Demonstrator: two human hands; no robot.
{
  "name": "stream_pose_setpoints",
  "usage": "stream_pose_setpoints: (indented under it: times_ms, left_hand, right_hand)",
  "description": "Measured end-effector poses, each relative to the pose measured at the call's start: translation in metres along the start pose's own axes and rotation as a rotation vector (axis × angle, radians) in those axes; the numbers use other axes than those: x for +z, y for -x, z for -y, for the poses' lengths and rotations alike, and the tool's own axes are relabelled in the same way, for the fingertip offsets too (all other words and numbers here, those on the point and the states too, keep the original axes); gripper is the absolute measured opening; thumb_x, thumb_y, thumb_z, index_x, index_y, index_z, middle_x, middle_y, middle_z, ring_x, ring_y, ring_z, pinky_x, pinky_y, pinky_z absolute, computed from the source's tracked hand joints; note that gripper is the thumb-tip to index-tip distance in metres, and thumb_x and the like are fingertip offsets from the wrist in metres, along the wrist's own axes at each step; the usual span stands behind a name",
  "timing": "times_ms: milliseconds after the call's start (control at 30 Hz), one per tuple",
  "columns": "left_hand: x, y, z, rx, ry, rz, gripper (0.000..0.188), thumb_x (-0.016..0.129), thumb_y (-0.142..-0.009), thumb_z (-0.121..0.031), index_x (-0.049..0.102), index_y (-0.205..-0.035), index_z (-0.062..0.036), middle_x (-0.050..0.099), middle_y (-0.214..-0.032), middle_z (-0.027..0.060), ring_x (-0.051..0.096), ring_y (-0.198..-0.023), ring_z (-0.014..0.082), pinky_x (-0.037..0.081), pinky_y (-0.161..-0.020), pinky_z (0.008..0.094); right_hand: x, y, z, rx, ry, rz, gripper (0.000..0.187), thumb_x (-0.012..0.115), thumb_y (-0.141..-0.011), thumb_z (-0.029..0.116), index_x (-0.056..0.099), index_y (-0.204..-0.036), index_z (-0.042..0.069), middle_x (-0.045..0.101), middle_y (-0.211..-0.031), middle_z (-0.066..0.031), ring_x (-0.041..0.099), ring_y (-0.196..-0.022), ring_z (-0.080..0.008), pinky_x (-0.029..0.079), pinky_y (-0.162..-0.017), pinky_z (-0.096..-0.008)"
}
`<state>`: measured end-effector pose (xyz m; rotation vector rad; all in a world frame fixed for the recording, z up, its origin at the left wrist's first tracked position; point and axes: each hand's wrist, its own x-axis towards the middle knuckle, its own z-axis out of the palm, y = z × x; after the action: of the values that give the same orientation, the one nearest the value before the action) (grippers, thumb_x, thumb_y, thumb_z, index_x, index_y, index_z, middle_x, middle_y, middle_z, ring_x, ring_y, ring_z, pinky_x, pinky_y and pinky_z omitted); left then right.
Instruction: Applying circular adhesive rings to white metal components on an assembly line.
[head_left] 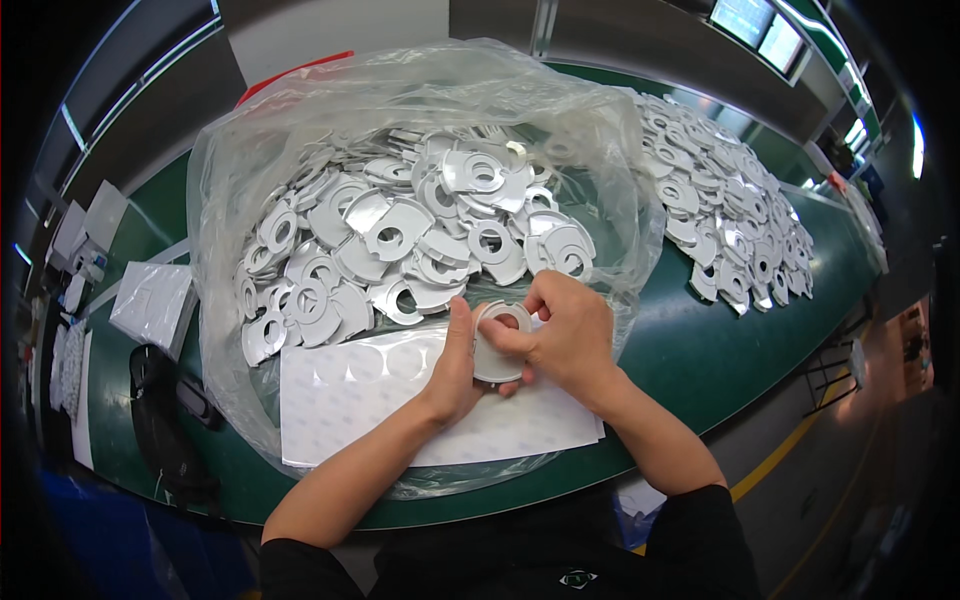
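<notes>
Over the front of the table I hold a white plastic part point(492, 364), a flat piece with a round hole near its top. My left hand point(456, 368) grips it from the left, the thumb up along its edge and fingertips showing underneath. From the right, my right hand point(574, 334) closes on the same part, its fingers curled and its thumb pressed across the face by the hole. Beneath both hands lies a white sheet point(380, 405) with rows of faint round shapes, some shiny. Just beyond is a heap of similar white parts point(400, 235).
A see-through plastic bag point(225, 330) spreads around and under the heap on the green table point(690, 365). Another pile of white parts point(735, 215) lies at the right. On the left are a wrapped white stack point(152, 300) and a black pouch point(155, 420).
</notes>
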<state>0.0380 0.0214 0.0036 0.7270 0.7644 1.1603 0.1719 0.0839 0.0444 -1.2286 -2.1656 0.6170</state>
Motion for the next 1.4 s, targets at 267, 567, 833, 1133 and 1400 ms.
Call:
stream_pose_setpoints:
  times_ms: [267, 567, 833, 1133, 1400]
  left_hand:
    - [-0.002, -0.002, -0.006, -0.043, 0.178, -0.006, 0.076, 0.011, -0.086, -0.073, 0.047, -0.104, -0.0088, 0.058, -0.087, 0.0090, 0.058, -0.069, 0.0195, 0.039, -0.049, 0.0260]
    - [-0.004, -0.002, -0.007, -0.109, 0.172, -0.019, 0.074, 0.012, -0.085, -0.074, 0.049, -0.098, -0.0105, 0.059, -0.081, 0.0101, 0.059, -0.064, 0.0209, 0.036, -0.044, 0.0250]
    - [-0.011, -0.002, -0.007, -0.077, 0.226, 0.153, 0.074, 0.014, -0.088, -0.070, 0.051, -0.107, -0.0095, 0.060, -0.088, 0.0100, 0.060, -0.072, 0.0189, 0.042, -0.047, 0.0265]
    - [-0.005, 0.005, -0.058, 0.161, -0.413, -0.065, 0.036, 0.049, -0.095, -0.028, 0.051, -0.119, -0.0014, 0.056, -0.117, 0.0075, 0.057, -0.102, 0.0180, 0.047, -0.085, 0.0342]
    - [-0.071, 0.008, -0.086, 0.737, -2.084, -0.604, 0.033, 0.056, -0.072, 0.003, 0.060, -0.105, -0.0026, 0.057, -0.114, 0.0135, 0.047, -0.115, 0.0333, 0.038, -0.093, 0.0450]
  right_hand:
    - [-0.015, -0.006, -0.015, -0.226, -0.194, 0.192, 0.030, 0.073, -0.071, 0.024, 0.056, -0.077, 0.001, 0.057, -0.071, -0.0089, 0.058, -0.067, -0.0245, 0.046, -0.059, -0.0352]
    - [-0.004, -0.003, -0.023, -0.297, -0.039, 0.056, 0.012, 0.064, -0.080, 0.011, 0.058, -0.080, 0.001, 0.058, -0.069, -0.0113, 0.057, -0.060, -0.0223, 0.044, -0.056, -0.0324]
    - [-0.002, -0.006, -0.016, -0.086, -0.226, 0.153, 0.015, 0.059, -0.085, 0.016, 0.057, -0.080, 0.001, 0.059, -0.071, -0.0123, 0.058, -0.064, -0.0253, 0.045, -0.058, -0.0362]
    - [-0.075, -0.049, -0.093, 0.163, -1.309, -0.430, 0.023, 0.055, -0.092, 0.025, 0.058, -0.107, 0.008, 0.060, -0.099, -0.0012, 0.054, -0.083, -0.0069, 0.044, -0.064, -0.0215]
    - [-0.038, -0.041, -0.062, 0.091, -0.803, -0.222, 0.019, 0.061, -0.088, 0.016, 0.063, -0.102, 0.003, 0.062, -0.088, 0.0001, 0.056, -0.074, -0.0099, 0.045, -0.065, -0.0237]
